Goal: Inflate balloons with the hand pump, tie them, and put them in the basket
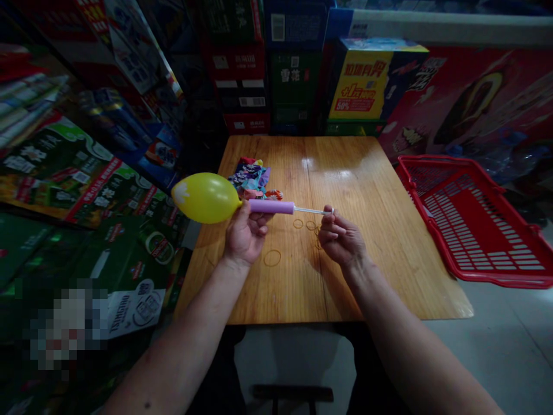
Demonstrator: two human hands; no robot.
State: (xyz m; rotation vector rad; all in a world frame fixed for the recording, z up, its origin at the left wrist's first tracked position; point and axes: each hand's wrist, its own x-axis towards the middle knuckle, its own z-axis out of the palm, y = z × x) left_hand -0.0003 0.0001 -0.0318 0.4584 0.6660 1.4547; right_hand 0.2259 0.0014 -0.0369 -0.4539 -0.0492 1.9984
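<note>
A yellow balloon (207, 197), partly inflated, sits on the left end of a purple hand pump (272, 207). My left hand (247, 233) grips the pump's left end and the balloon's neck between thumb and fingers. The pump's thin white rod is pulled out to the right, and my right hand (341, 236) pinches its end. Both are held above a wooden table (367, 190). Behind the pump lies a pile of colourful patterned pieces (253, 176). Several rubber bands (272, 257) are scattered on the tabletop below and between my hands.
A red plastic basket (449, 248) stands against the table's right side. Stacked drink cartons (294, 78) rise behind the table, with a yellow and blue box (358, 80) among them. Green cartons (108, 184) crowd the left side. A dark stool (294, 393) shows below.
</note>
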